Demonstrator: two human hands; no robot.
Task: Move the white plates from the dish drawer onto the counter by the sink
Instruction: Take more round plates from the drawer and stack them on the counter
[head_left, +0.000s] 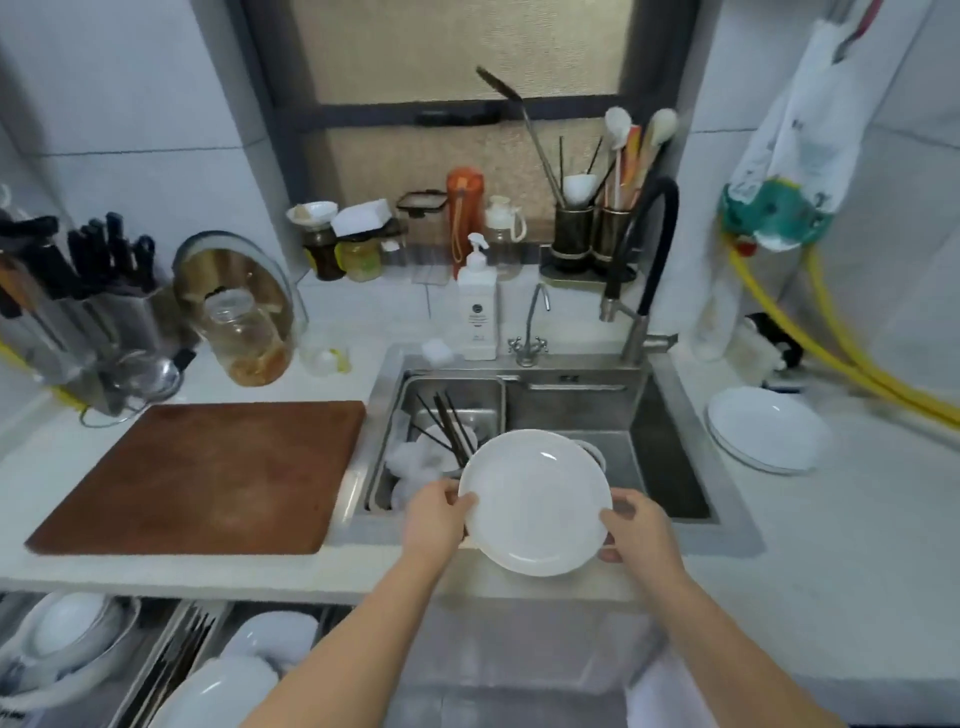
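Landmark: sink (670, 415). Far left of it a knife block (78, 312), then a glass jar (244, 340) and a brown cutting board (208, 478) on the desk (831, 597). Below-left of the sink, the open dish drawer (130, 670) holds white dishes. Behind the sink a white pump bottle (478, 312); label print too blurred to read. Over the sink's front edge, a white plate (535, 501) held between both hands: left hand (436, 512) grips its left rim, thumb on top; right hand (636, 532) grips the lower-right rim, fingers curled under. Right of the sink, stacked white plates (769, 428) lie on the desk, well apart from the hands.
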